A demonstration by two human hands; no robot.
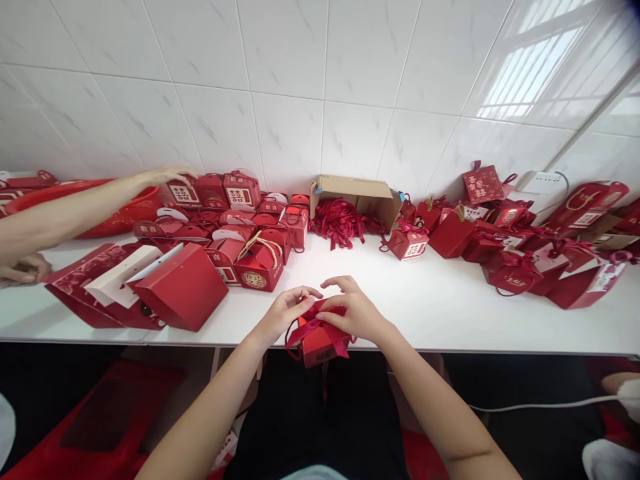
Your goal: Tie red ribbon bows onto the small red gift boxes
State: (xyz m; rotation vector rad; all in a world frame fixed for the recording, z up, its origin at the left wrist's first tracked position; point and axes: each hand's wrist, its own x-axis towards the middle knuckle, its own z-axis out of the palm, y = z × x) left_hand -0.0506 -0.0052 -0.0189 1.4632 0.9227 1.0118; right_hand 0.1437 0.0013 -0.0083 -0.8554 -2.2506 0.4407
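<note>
A small red gift box (pixel 316 343) with a dark red ribbon (pixel 325 327) around it sits at the front edge of the white table (pixel 440 307). My left hand (pixel 285 312) is closed on the box's top left, pinching the ribbon. My right hand (pixel 350 310) is closed over the top right of the box, fingers curled on the ribbon. Loops of ribbon hang down the box's left side and front.
Another person's arm (pixel 75 207) reaches from the left toward a pile of red boxes (pixel 235 220). An open cardboard carton (pixel 357 197) spills red ribbons (pixel 340 223). More red boxes and bags (pixel 525 247) crowd the right. Large red boxes (pixel 183 287) lie at the left front.
</note>
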